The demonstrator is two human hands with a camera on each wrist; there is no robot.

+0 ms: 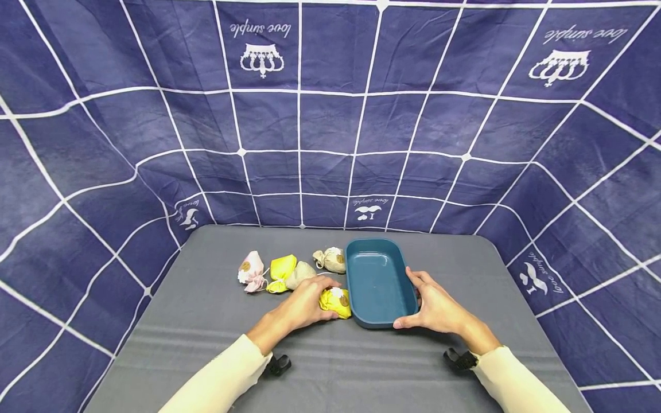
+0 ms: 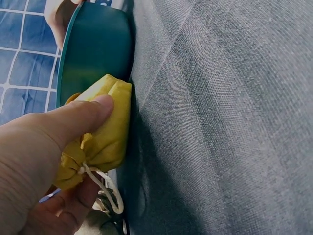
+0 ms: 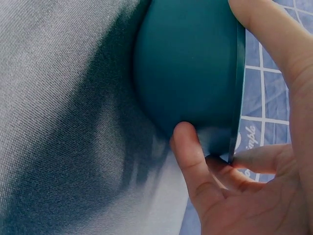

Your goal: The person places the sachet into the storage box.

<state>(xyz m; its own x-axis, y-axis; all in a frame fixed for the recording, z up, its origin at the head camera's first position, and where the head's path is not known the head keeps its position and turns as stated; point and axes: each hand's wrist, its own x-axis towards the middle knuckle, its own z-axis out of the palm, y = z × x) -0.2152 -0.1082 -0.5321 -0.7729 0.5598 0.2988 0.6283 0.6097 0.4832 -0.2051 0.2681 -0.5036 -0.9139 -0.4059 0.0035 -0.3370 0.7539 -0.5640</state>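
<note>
My left hand [image 1: 304, 302] grips a small yellow drawstring pouch [image 1: 338, 304] with a white flower and a brown patch. Thumb on one side and fingers on the other, it holds the pouch right beside the left wall of a deep blue, rounded plastic tub [image 1: 376, 287]. In the left wrist view the pouch's white cord [image 2: 113, 193] hangs in a loop. My right hand [image 1: 439, 307] holds the tub at its near right corner, thumb at the rim and fingers along the outer wall. Nothing lies inside the tub.
Left of the tub lie more drawstring pouches: a beige one [image 1: 333, 260] against its far left side, another beige one [image 1: 299, 274] partly behind my left hand, a yellow one [image 1: 283, 268] and a pink one [image 1: 251, 268]. Blue checked cloth [image 1: 330, 126] walls in the grey tabletop [image 1: 217, 332].
</note>
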